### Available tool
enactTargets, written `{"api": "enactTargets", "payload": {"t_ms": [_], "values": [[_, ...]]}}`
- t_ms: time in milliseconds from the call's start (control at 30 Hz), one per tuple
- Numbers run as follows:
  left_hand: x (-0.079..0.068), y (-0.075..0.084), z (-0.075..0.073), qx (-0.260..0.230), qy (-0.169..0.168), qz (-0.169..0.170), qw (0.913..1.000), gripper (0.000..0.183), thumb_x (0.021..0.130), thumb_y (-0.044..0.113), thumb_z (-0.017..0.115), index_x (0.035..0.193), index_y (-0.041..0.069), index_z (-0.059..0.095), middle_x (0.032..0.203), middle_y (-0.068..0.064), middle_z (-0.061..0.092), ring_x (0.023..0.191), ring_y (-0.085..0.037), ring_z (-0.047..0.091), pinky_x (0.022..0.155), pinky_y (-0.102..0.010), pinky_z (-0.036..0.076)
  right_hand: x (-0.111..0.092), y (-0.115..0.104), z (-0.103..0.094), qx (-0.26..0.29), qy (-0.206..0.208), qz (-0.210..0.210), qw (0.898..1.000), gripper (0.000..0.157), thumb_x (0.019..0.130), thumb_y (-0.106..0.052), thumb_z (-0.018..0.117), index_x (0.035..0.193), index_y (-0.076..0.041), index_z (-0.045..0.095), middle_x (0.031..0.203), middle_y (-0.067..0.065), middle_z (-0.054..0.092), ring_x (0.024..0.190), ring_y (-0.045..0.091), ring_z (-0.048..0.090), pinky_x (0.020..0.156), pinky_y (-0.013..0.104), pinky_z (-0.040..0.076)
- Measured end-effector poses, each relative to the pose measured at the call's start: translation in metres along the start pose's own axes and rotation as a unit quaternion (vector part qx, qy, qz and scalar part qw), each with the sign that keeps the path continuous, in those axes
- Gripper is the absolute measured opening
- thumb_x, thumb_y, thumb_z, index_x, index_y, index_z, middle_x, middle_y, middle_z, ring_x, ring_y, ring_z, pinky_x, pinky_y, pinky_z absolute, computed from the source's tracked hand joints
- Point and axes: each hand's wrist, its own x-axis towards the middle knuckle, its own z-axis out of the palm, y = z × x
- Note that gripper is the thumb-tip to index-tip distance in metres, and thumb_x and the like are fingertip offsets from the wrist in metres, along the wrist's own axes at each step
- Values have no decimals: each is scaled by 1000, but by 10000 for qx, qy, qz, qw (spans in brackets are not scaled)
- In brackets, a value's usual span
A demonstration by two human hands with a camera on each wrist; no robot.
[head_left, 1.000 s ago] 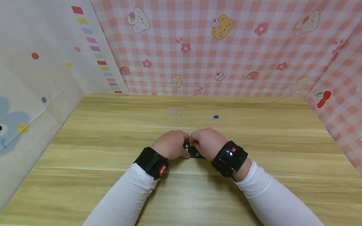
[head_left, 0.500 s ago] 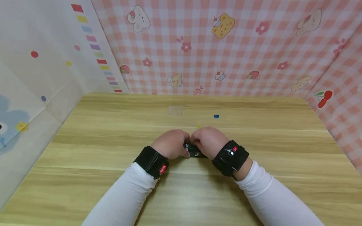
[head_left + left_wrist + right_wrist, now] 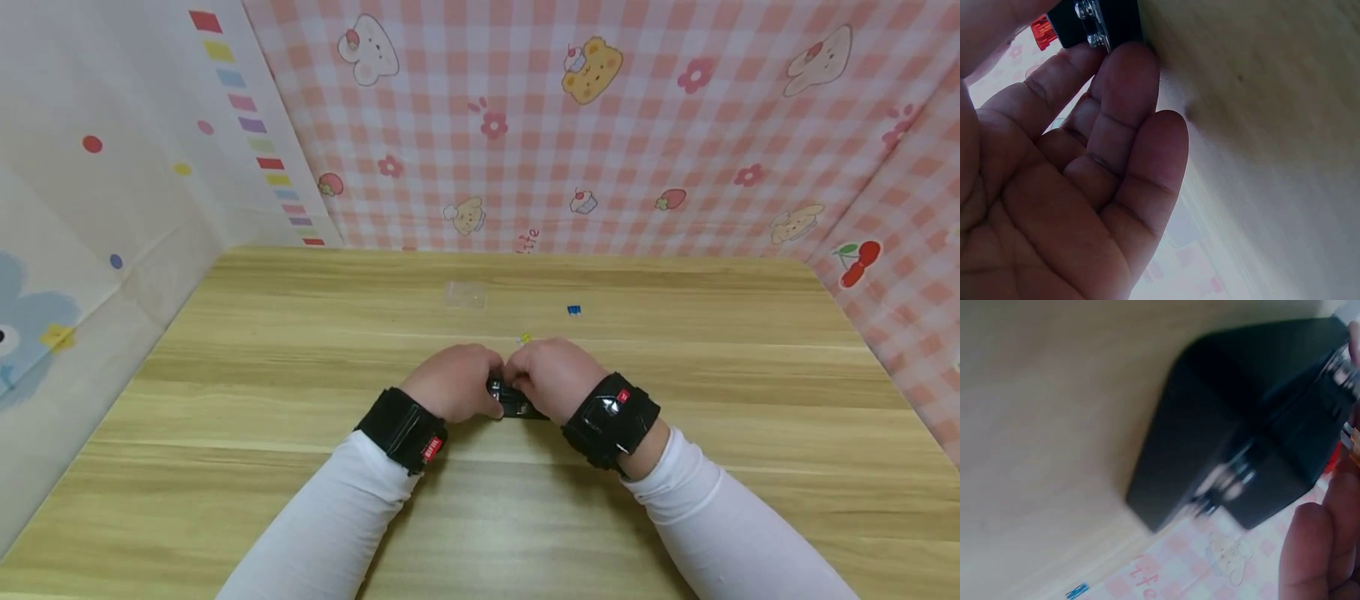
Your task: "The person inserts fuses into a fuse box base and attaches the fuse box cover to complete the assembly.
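A small black fuse block [image 3: 516, 406] with shiny metal terminals lies on the wooden table between both hands. My left hand [image 3: 453, 383] grips its left end, fingertips against the side in the left wrist view. From above, my right hand [image 3: 558, 379] reaches over the block with curled fingers. In the right wrist view those fingers pinch a small orange blade fuse [image 3: 1355, 440] beside the terminals, mostly cut off by the frame edge. A translucent red piece [image 3: 1043, 31] sticks out of the block in the left wrist view. Whether the orange fuse is seated is hidden.
Just beyond my right hand lies a tiny yellow piece [image 3: 525, 339]. Farther back are a blue blade fuse [image 3: 573, 310] and a clear plastic box or lid [image 3: 466, 295]. Patterned cloth [image 3: 525, 125] hangs along the table's back edge.
Both hands stay almost in place at the block. The right hand has shifted very slightly right, and the orange spot seen by its fingertips a second ago is now covered.
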Motion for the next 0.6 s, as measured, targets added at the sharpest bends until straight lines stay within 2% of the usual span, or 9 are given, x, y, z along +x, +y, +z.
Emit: {"api": "enactTargets", "payload": {"t_ms": [167,333,600], "values": [[0,0,0,-9,-15,-30,10000,31,69,28,83,93,18,67,87,4,62,74,-13,53,69,-31,44,1,-2,1,-31,-191,37,9998,14,79,-5,72,80,-19,73,79,-12,65,71,2,53,67,26,48],[0,0,0,-23,-41,-57,10000,31,69,27,83,93,18,67,86,5,62,74,-12,52,69,-31,44,0,-2,1,-152,-191,9,9997,14,78,-5,73,80,-18,73,80,-11,66,73,1,54,69,26,48],[0,1,0,-35,-68,-82,9999,30,69,27,83,93,18,67,84,6,62,72,-12,53,69,-31,44,0,-3,1,-158,-300,45,9994,14,78,-6,73,79,-20,73,78,-13,65,69,0,52,64,24,47]]}}
